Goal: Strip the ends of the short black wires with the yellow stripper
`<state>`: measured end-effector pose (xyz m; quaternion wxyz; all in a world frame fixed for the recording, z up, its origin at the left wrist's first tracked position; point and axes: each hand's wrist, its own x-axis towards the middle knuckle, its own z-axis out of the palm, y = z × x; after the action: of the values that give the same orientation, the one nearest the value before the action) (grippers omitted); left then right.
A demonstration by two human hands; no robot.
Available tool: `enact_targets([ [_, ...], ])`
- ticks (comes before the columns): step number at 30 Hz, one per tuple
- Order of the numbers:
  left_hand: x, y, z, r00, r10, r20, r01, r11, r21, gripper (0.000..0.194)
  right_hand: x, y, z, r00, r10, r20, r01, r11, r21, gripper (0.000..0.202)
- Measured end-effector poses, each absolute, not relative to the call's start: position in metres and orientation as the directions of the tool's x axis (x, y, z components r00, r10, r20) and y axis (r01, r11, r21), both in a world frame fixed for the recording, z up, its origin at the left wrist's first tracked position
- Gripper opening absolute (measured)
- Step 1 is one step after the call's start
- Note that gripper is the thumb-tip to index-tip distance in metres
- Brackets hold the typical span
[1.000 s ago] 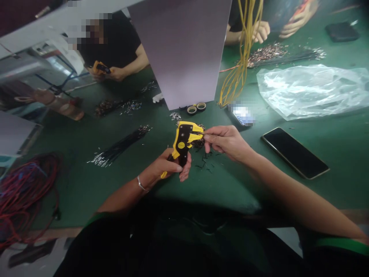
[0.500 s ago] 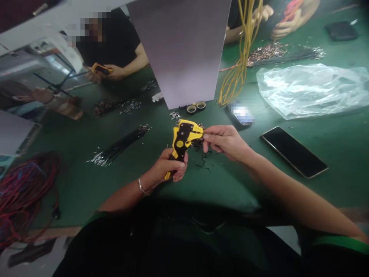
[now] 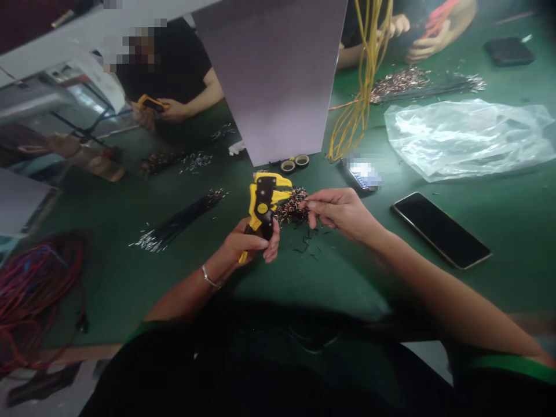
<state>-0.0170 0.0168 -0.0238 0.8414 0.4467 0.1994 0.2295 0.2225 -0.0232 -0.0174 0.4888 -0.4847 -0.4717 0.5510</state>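
Observation:
A yellow and black wire stripper (image 3: 263, 204) stands upright in my left hand (image 3: 257, 242), its jaws pointing right and parted. My right hand (image 3: 343, 213) pinches with thumb and forefinger to the right of the jaws; what it holds is too small to make out. Between the hands, on the green table, lies a pile of short wires with copper ends (image 3: 295, 206). Small black scraps (image 3: 309, 240) are scattered below the pile.
A bundle of black wires (image 3: 178, 223) lies left, red cables (image 3: 39, 289) at far left. Right are a phone (image 3: 441, 230), a lit device (image 3: 362, 175) and a plastic bag (image 3: 469, 136). Yellow wires (image 3: 365, 87) hang beside a grey panel (image 3: 278, 81). Other people's hands (image 3: 174, 109) work beyond.
My left hand has moved left with the wire stripper, whose jaws are now apart from my right hand and wider open. More of the copper-ended pile shows.

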Motion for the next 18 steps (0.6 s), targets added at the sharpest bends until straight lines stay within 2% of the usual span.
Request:
enact_targets([
  [5,-0.016,0.026,-0.025,0.692,0.716,-0.091,-0.266,0.370,0.890,0.031,0.218,-0.025,-0.024,-0.091,0.996,-0.004,0.187,0.014,-0.982,0.018],
  [10,-0.013,0.025,-0.033,0.597,0.795,-0.105,-0.201,0.275,0.940,0.035,0.203,-0.032,-0.031,-0.241,0.969,0.052,0.443,0.158,-0.882,0.020],
  [18,-0.013,0.017,-0.040,0.672,0.734,-0.095,-0.046,0.170,0.984,0.034,0.191,-0.040,-0.029,-0.363,0.930,0.052,0.545,0.257,-0.798,0.026],
])
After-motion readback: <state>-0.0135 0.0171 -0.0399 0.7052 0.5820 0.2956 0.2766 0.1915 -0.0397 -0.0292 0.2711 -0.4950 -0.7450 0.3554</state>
